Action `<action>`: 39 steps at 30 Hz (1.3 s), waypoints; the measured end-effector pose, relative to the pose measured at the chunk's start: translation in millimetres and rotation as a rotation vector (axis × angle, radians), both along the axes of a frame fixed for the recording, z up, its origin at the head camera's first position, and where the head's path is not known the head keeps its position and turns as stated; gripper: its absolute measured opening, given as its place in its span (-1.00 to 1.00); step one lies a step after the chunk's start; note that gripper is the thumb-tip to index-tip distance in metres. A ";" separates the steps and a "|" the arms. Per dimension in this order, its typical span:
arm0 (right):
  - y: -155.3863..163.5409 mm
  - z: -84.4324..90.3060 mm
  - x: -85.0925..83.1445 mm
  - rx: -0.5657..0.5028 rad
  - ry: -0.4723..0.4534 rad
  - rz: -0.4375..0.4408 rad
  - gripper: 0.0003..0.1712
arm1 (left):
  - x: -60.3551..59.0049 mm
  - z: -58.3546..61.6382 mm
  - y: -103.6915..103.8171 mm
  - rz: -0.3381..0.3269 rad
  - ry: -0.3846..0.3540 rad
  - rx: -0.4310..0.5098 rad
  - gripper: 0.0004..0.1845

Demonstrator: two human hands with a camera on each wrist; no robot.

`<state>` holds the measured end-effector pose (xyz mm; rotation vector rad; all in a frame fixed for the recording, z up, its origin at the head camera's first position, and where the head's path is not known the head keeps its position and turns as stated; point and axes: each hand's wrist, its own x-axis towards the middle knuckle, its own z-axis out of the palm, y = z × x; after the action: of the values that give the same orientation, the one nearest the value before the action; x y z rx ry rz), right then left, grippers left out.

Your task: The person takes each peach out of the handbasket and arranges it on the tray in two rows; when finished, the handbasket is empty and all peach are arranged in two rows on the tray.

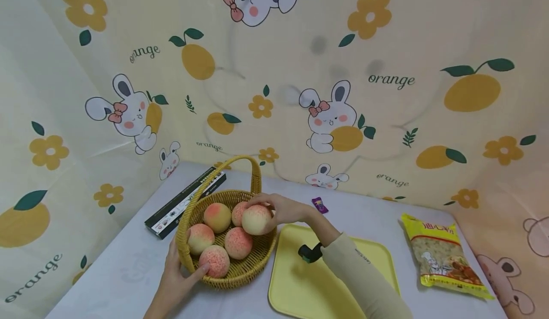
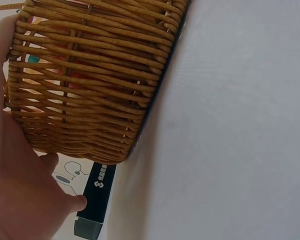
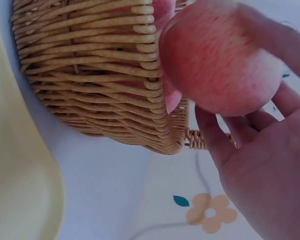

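A wicker basket with a hoop handle stands on a pale tabletop; all positions below are given relative to it. The right hand reaches over its right rim, fingers curled around a peach that sits at or just above the rim; the right wrist view confirms the grasp, with the fruit cupped between fingertips and palm. Four more peaches lie inside. The left hand holds the near-left wall, thumb hooked over the rim beside the nearest peach; the left wrist view shows the palm against the weave, though whether the fingers press firmly is hard to judge.

A yellow tray lies just right of the basket, touching or nearly touching it. A long dark box lies behind and to the left, a small purple wrapper behind and to the right, and a yellow packet of food well apart to the right, beyond the tray.

Risks, as a judgement: the rounded peach could slip from a shallow grasp and roll off the tray; catching the rim or handle could tip the light basket if the left hand's hold is slack.
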<state>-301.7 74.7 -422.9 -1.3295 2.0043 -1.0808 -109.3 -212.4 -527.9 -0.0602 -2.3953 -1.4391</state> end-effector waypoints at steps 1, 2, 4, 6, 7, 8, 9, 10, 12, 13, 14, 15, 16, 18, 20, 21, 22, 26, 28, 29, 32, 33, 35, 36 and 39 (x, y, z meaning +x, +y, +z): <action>1.2 0.2 0.3 -0.013 -0.015 -0.009 -0.23 | -0.1 0.0 -0.1 -0.001 0.002 0.001 0.06; 2.4 0.7 0.8 -0.026 -0.032 -0.018 -0.24 | -0.3 -0.1 -0.2 -0.002 0.002 0.002 0.06; 5.2 1.5 2.0 -0.052 -0.063 -0.031 -0.25 | -0.3 -0.1 -0.2 -0.003 0.005 -0.001 0.06; 8.9 2.9 3.3 -0.071 -0.088 -0.048 -0.25 | -0.2 0.0 0.0 -0.004 0.007 -0.003 0.06; 11.0 3.4 3.6 -0.080 -0.096 -0.054 -0.25 | 0.0 0.2 0.2 -0.004 0.008 -0.001 0.06; 13.4 3.8 4.0 -0.089 -0.105 -0.062 -0.24 | 0.2 0.5 0.3 -0.004 0.006 -0.001 0.06; 16.1 3.7 4.0 -0.097 -0.113 -0.070 -0.23 | 0.3 0.8 0.5 -0.001 0.004 -0.003 0.05; 19.4 3.6 4.0 -0.109 -0.119 -0.079 -0.23 | 0.4 1.1 1.0 -0.001 0.001 0.001 0.05; 26.9 2.9 3.7 -0.132 -0.138 -0.096 -0.22 | 0.7 1.6 1.9 -0.001 -0.005 0.009 0.05; 31.2 2.4 3.5 -0.144 -0.149 -0.106 -0.22 | 0.8 1.8 2.3 0.001 -0.010 0.008 0.05; 35.8 1.6 3.2 -0.156 -0.161 -0.117 -0.22 | 0.9 2.2 2.5 0.001 -0.015 0.006 0.05; 40.5 0.8 3.0 -0.167 -0.177 -0.128 -0.22 | 1.1 2.4 2.6 0.000 -0.017 0.008 0.04; 45.1 0.1 3.0 -0.176 -0.189 -0.137 -0.23 | 1.2 2.6 2.7 -0.002 -0.018 0.013 0.05; 54.4 -1.5 3.2 -0.187 -0.204 -0.161 -0.23 | 1.5 3.0 2.5 -0.004 -0.019 0.013 0.05; 64.2 -3.5 4.3 -0.196 -0.205 -0.182 -0.23 | 1.8 3.0 2.3 -0.004 -0.020 0.018 0.05; 68.8 -4.4 5.4 -0.199 -0.204 -0.194 -0.24 | 2.0 2.6 2.0 -0.007 -0.015 0.019 0.05; 73.6 -5.5 6.7 -0.200 -0.206 -0.207 -0.24 | 2.1 2.5 1.8 -0.007 -0.013 0.020 0.05; 92.4 -13.0 12.2 -0.196 -0.208 -0.264 -0.24 | 3.8 3.5 2.0 -0.005 -0.025 0.028 0.06; 100.2 -18.7 14.6 -0.177 -0.201 -0.286 -0.24 | 5.1 5.2 2.4 -0.001 -0.044 0.041 0.06; 103.6 -22.3 15.4 -0.166 -0.194 -0.295 -0.24 | 5.9 5.9 2.7 0.001 -0.056 0.048 0.06; 111.6 -33.1 18.2 -0.130 -0.170 -0.320 -0.23 | 6.8 7.8 3.3 0.001 -0.079 0.067 0.06; 113.7 -36.9 18.9 -0.122 -0.163 -0.327 -0.24 | 6.7 8.1 3.6 0.000 -0.083 0.070 0.06; 117.0 -43.9 20.2 -0.118 -0.144 -0.339 -0.24 | 6.2 8.1 4.3 -0.002 -0.089 0.071 0.06; 118.3 -46.8 21.1 -0.120 -0.130 -0.341 -0.25 | 5.7 7.8 4.6 -0.004 -0.089 0.070 0.05; 121.1 -55.8 22.8 -0.134 -0.079 -0.341 -0.26 | 4.6 6.6 5.9 -0.011 -0.084 0.067 0.05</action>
<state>-278.9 195.8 -478.7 -1.0089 2.1810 -1.4192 -104.7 -206.5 -521.3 0.0033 -2.4149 -1.5548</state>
